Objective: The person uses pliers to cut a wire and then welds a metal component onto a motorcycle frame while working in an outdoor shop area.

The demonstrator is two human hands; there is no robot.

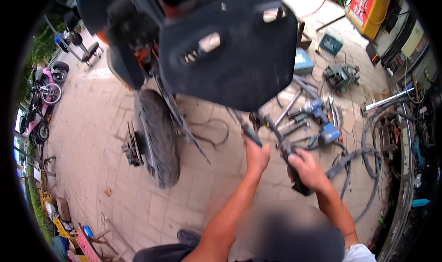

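My left hand (pixel 257 157) is closed around a slim tool with a dark green handle (pixel 251 135), its thin end pointing up to the lower edge of a black panel. My right hand (pixel 309 169) grips a dark, rod-like part (pixel 286 147) with a thick black lower end; its upper end reaches the panel's edge, and blur hides its exact kind. The black panel (pixel 230 64), with oblong cutouts, belongs to a two-wheeler and hangs over both hands. To the left of my hands stands its wheel (pixel 159 142) with a black tyre.
At the right lie a blue cordless power tool (pixel 317 112), several wrenches and bars, and a coiled black hose (pixel 368 156). Behind them sit a greenish machine (pixel 340 77) and a blue box (pixel 302 61). A pink two-wheeler (pixel 43 100) stands far left. A yellow-red sign (pixel 366 8) rises at the back right.
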